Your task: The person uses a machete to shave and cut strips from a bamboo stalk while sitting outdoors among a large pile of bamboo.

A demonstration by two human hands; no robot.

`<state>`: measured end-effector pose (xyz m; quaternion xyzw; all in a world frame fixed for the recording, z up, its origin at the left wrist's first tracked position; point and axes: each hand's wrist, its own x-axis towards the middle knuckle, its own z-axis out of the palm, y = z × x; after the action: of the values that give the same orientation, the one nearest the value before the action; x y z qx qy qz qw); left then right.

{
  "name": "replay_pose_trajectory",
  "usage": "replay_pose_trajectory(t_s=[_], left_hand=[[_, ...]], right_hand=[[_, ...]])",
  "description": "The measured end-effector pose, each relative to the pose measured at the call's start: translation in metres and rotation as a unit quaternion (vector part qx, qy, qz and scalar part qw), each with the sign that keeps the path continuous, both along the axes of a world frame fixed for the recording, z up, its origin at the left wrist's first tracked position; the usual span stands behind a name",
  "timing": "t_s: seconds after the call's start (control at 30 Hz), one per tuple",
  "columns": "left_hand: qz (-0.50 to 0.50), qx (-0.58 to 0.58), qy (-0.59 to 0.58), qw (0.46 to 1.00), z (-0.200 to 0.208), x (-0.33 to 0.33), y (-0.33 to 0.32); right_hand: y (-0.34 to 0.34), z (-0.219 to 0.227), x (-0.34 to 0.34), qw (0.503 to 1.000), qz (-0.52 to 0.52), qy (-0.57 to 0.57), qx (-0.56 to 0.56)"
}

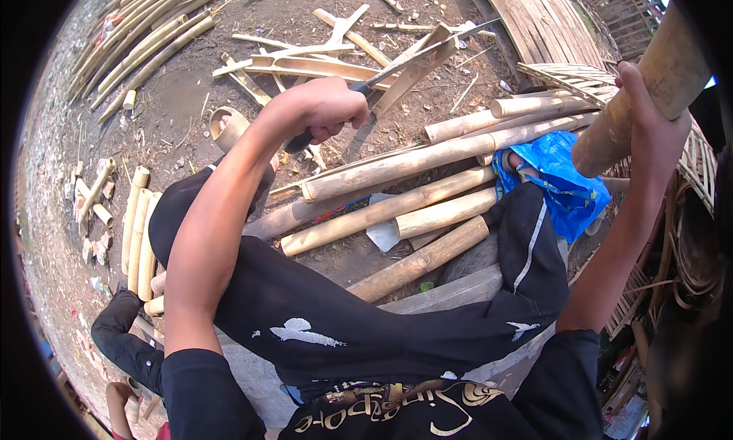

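My left hand (330, 108) is closed round the dark handle of a long-bladed knife (427, 53). Its thin blade points up and away to the right, over split bamboo pieces on the ground. At the right, my right hand (649, 127) grips a thick bamboo pole (672, 62), raised and tilted, its lower cut end above a blue plastic bag (563, 184) around my foot. Between my legs and beyond them lie several cut bamboo lengths (397, 165).
Split bamboo strips (305, 62) litter the dirt ahead. A stack of long poles (145, 35) lies far left, shorter bamboo pieces (140, 226) nearer. Wooden boards (542, 20) and woven bamboo panels (699, 157) stand right. Another person's leg (126, 337) shows lower left.
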<state>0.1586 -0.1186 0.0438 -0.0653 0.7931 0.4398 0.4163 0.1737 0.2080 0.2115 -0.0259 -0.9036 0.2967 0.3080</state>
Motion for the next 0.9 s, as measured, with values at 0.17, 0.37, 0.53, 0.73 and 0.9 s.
replay_pose_trajectory(t_s=[0.17, 0.37, 0.53, 0.73, 0.9], left_hand=[[0.048, -0.004, 0.016, 0.999, -0.003, 0.004, -0.007], [0.041, 0.036, -0.017, 0.998, -0.012, -0.001, -0.008], [0.030, -0.176, 0.249, 0.952, -0.021, -0.003, -0.023], [0.081, -0.325, 0.446, 0.830, -0.032, -0.006, -0.014], [0.035, -0.366, 0.467, 0.804, -0.033, -0.034, -0.015]], right_hand=[[-0.018, -0.134, -0.001, 0.916, 0.000, -0.387, 0.106], [0.021, -0.174, 0.025, 0.899, 0.106, -0.408, -0.120], [0.031, -0.154, 0.089, 0.739, 0.192, -0.445, -0.468], [0.022, -0.234, 0.230, 0.479, 0.242, -0.322, -0.780], [0.035, -0.283, 0.267, 0.451, 0.097, -0.294, -0.837]])
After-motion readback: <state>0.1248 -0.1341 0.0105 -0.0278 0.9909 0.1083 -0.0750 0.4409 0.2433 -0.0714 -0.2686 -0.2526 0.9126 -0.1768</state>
